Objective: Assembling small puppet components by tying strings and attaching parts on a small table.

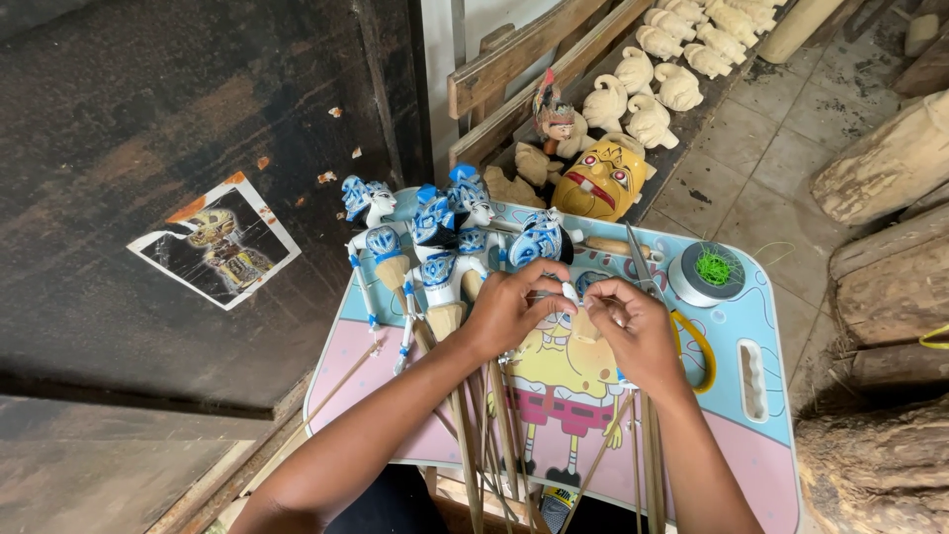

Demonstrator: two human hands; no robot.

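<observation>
Both hands pinched on one small puppet piece.
My left hand (509, 307) and right hand (633, 331) close fingertips on piece (570, 293); looks light, brittle; grip its stick, not paint.

A puppet-maker's workshop is showing itself here: unpainted carved wooden heads (657, 74) are lying in rows just beyond the yellow painted mask (598, 183), with rough logs (885, 168) sitting to its right.

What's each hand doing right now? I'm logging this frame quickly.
Left hand: closed on a blue-and-white puppet.
Right hand: fingers pinched at the same puppet; exactly what they grip cannot be told.
</observation>
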